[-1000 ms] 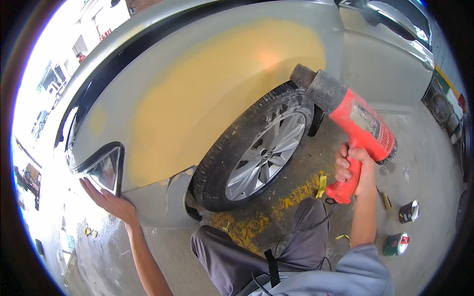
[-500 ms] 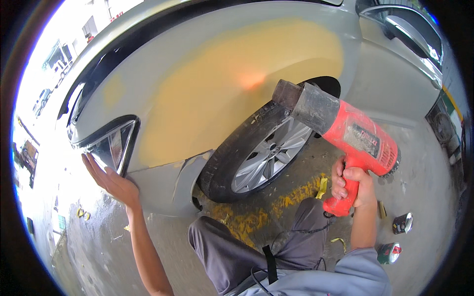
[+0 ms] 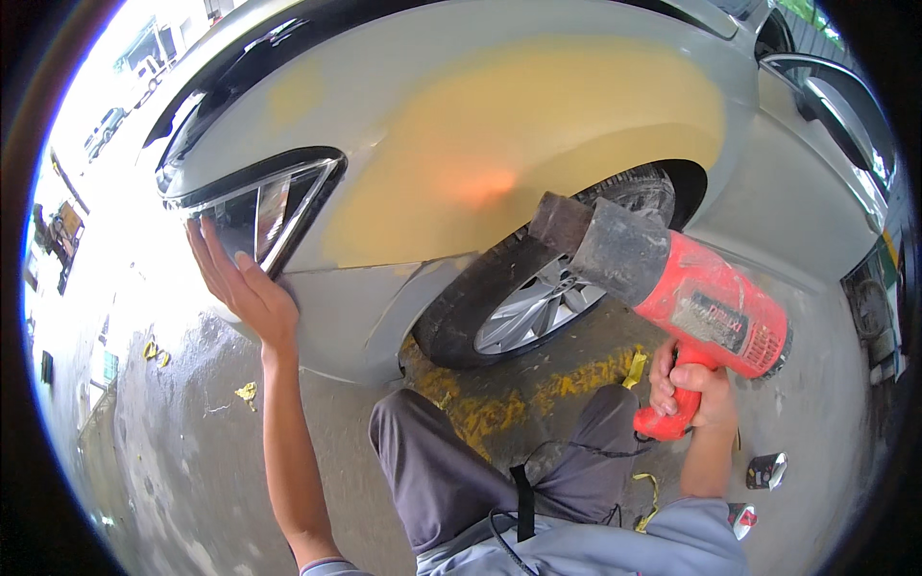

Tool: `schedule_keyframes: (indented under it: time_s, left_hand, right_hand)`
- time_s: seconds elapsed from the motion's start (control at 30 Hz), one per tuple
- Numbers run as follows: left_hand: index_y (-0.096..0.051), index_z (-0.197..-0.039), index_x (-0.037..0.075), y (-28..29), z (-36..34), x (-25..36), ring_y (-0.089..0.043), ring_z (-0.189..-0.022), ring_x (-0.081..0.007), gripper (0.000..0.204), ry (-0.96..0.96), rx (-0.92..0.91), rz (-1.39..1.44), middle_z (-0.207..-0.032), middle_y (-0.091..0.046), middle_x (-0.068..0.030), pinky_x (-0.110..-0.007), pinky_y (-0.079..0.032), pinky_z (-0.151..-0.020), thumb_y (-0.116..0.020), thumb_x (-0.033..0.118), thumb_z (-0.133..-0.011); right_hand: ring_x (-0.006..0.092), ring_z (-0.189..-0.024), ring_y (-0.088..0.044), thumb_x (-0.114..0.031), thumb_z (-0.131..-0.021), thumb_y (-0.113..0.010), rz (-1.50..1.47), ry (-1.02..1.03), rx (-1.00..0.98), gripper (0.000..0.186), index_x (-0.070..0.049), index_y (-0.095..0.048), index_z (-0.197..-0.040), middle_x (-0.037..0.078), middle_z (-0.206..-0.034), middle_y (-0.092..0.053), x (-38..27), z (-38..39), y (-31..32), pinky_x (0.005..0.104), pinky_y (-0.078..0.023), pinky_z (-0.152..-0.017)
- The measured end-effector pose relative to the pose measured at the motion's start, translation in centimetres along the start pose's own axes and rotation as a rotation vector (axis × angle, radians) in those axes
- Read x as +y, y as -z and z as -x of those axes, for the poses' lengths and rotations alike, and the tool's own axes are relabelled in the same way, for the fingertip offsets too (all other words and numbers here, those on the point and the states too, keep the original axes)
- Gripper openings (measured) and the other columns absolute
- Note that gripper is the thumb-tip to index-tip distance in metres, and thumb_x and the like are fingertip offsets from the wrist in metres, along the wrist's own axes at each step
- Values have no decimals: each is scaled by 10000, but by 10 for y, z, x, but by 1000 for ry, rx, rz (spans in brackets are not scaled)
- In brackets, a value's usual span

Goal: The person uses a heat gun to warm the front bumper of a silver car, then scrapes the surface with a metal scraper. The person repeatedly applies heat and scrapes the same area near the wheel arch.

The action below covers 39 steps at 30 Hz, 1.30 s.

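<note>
Nr car fender [image 3: 567, 106], R hand [image 3: 711, 392] gripping heat gun [image 3: 706, 307]

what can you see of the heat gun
The heat gun has a scuffed red body, seemingly plastic, with vents and a label, and a dirty grey-black barrel ending in a squarish nozzle. The right hand grips its handle, a dark cord at its base. The nozzle points up and left in view, in front of the wheel.

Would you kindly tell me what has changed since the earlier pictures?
The right hand has moved the red heat gun toward the headlight; the orange glow on the yellow patch shifted likewise. The camera view shifted too. Nothing was taken up or released; the left hand stays open by the headlight.
</note>
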<state>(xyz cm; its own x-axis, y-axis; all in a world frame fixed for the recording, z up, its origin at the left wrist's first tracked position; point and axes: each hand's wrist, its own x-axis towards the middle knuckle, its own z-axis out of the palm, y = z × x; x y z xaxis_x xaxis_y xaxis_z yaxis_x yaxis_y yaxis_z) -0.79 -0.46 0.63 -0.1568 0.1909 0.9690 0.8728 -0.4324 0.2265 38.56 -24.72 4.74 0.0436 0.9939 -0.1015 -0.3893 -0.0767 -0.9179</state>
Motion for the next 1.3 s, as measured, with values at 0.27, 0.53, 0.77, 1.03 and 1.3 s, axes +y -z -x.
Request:
schedule_keyframes:
  time_s: [0.27, 0.53, 0.77, 1.03, 1.3]
  left_hand:
    - [-378, -1398, 27, -2, 0, 1, -280, -1370, -350, 458, -3, -4, 14, -1461, -337, -184, -478, -202, -1104, -302, 244, -1001]
    - [-383, -1399, 45, -4, 3, 2, -261, -1385, -328, 451, 28, -7, -14, -1478, -317, -167, -479, -196, -1110, -307, 242, -1001]
    - [-364, -1408, 37, -3, 3, 5, -246, -1391, -326, 463, 47, -21, 28, -1490, -292, -165, -468, -180, -1123, -298, 230, -993]
    - [-330, -1432, 75, -7, 3, 6, -243, -1395, -313, 535, 38, -36, -45, -1503, -276, -137, -476, -183, -1122, -216, 385, -1011]
    - [-324, -1436, 58, -10, 7, 4, -255, -1393, -310, 566, 60, -20, -49, -1490, -310, -140, -464, -171, -1131, -222, 410, -1005]
  right_hand:
    - [180, -498, -526, -62, -698, -649, 222, -131, -20, 312, 18, -550, -983, 130, -694, -545, 16, -2, -11, 334, -450, -477]
    - [175, -531, -549, -59, -710, -667, 225, -167, -31, 336, 14, -546, -1015, 122, -719, -560, 31, 5, 8, 321, -456, -496]
    - [163, -500, -519, -55, -749, -633, -178, -61, -13, 214, 15, -534, -926, 97, -685, -516, 40, 5, 36, 323, -445, -493]
    - [162, -374, -419, -189, -693, -603, -194, 49, 154, 232, -32, -465, -794, 65, -584, -446, 33, 1, 59, 334, -391, -371]
    - [158, -429, -455, -186, -768, -608, -311, 113, 102, 218, -26, -475, -833, 61, -646, -470, 27, -2, 87, 325, -408, -433]
